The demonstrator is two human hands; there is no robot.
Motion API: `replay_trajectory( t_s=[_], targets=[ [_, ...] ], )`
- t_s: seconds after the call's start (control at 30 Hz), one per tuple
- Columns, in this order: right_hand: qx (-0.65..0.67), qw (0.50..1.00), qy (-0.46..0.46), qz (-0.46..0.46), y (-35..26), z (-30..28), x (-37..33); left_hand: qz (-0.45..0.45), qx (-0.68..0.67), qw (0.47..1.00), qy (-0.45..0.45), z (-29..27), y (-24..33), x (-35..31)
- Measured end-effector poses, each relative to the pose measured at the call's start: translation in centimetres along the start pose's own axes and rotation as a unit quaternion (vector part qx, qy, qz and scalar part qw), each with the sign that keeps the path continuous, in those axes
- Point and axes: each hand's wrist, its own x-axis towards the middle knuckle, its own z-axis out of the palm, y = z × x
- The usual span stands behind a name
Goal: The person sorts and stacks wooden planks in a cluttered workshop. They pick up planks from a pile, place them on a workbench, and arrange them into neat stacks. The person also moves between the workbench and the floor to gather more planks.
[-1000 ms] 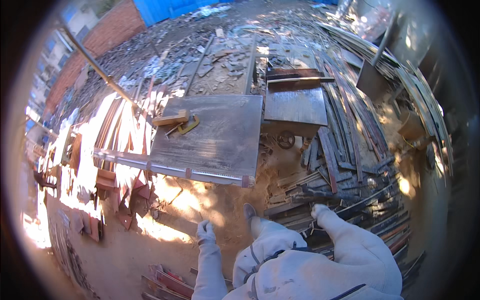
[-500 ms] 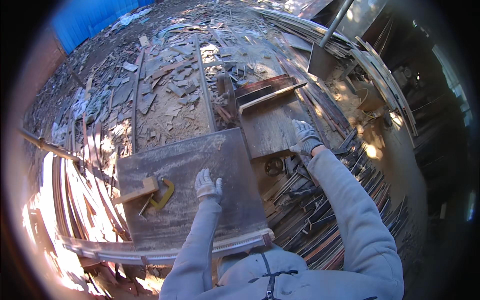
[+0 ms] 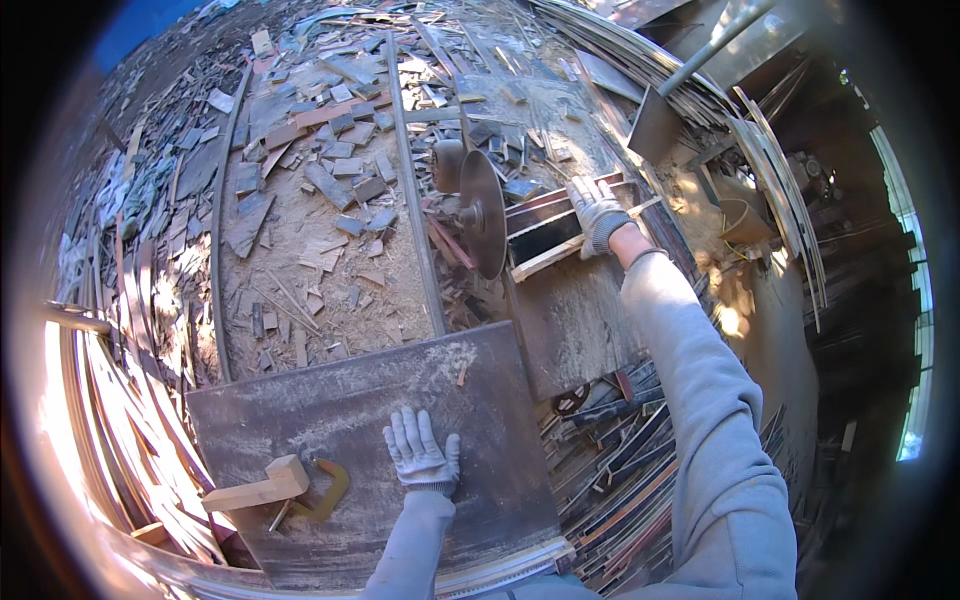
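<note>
One grip (image 3: 421,450), the left, spread loose over the desk (image 3: 360,400); the right grip (image 3: 597,215) lay on wooden strips (image 3: 548,257) just right of the saw blade (image 3: 484,215), whether grasping I couldn't tell. A yellow clamp (image 3: 338,491) sat left of that blade.

No word, label, number or sign can be read anywhere in the frame. Along the near edge of the bench (image 3: 350,400), at the bottom centre of the frame, a pale strip (image 3: 510,568) shows fine ticks, too small and blurred for any figures to be made out.
</note>
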Motion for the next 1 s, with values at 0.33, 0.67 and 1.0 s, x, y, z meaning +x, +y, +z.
replay_trajectory(
  t_s=[0.33, 0.67, 1.0],
  targets=[
    [0.002, 0.998, 0.008, -0.065, 0.7, 2.2, -3.2, -0.003, 0.031, 1.000, -0.007, -0.5, 0.5, 0.4],
    [0.157, 0.973, 0.055, -0.157, -13.4, 1.8, -18.5, -0.065, -0.149, 0.987, -0.005, -2.5, 0.8, 1.1],
    [0.366, 0.884, 0.121, -0.264, -35.0, -4.1, -28.7, -0.328, -0.140, 0.932, 0.065, -11.9, -10.4, -7.9]
  ],
)
